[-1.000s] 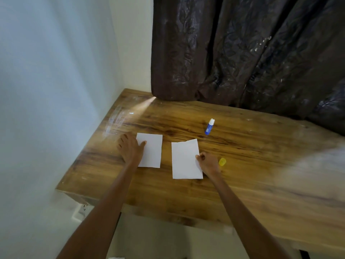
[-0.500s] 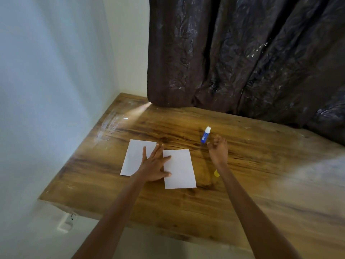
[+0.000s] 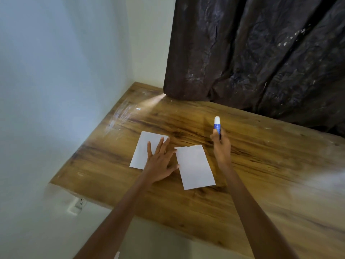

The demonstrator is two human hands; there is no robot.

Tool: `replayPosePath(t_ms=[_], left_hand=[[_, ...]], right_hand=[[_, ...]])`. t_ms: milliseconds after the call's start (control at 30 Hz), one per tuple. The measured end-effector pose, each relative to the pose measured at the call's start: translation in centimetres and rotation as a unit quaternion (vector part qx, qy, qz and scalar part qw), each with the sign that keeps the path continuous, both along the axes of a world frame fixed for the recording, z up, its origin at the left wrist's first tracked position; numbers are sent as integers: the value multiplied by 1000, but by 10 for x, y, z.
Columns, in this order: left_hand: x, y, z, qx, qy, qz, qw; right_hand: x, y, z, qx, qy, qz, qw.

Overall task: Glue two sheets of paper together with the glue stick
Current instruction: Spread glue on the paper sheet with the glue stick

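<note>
Two white sheets of paper lie side by side on the wooden table (image 3: 261, 165). My left hand (image 3: 160, 161) rests flat with fingers spread, covering the right part of the left sheet (image 3: 143, 148) and touching the left edge of the right sheet (image 3: 196, 167). To the right of the sheets, my right hand (image 3: 221, 144) holds the blue glue stick (image 3: 217, 126) upright above the table, its white end pointing up. The yellow cap seen earlier is hidden.
A dark curtain (image 3: 261, 53) hangs over the table's far edge. A pale wall (image 3: 56, 90) borders the table on the left, with a wall socket (image 3: 77, 205) below the table's near left corner.
My right hand closed on the glue stick and lifted it off the table. My left hand stayed spread between the two sheets. The view shifted a little.
</note>
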State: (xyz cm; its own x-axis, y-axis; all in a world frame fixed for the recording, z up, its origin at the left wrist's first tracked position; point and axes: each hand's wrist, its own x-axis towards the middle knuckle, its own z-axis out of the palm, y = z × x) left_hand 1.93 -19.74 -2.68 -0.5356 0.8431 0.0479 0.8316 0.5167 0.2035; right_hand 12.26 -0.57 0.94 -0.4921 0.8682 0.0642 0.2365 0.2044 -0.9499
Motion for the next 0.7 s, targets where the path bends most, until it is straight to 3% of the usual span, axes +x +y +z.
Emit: replayPosePath(t_ms=[100, 300, 433, 700], left_hand=[[2, -2, -1, 0, -8, -4, 1000], [3, 1, -2, 1, -11, 7, 1000], [1, 0, -7, 10, -24, 15, 1000], [0, 0, -9, 38, -29, 22, 999]], right_hand=[[0, -28, 2, -70, 90, 60, 992], [-18, -53, -5, -185, 124, 58, 973], [-25, -52, -11, -158, 71, 37, 984], [-43, -55, -19, 24, -53, 92, 994]])
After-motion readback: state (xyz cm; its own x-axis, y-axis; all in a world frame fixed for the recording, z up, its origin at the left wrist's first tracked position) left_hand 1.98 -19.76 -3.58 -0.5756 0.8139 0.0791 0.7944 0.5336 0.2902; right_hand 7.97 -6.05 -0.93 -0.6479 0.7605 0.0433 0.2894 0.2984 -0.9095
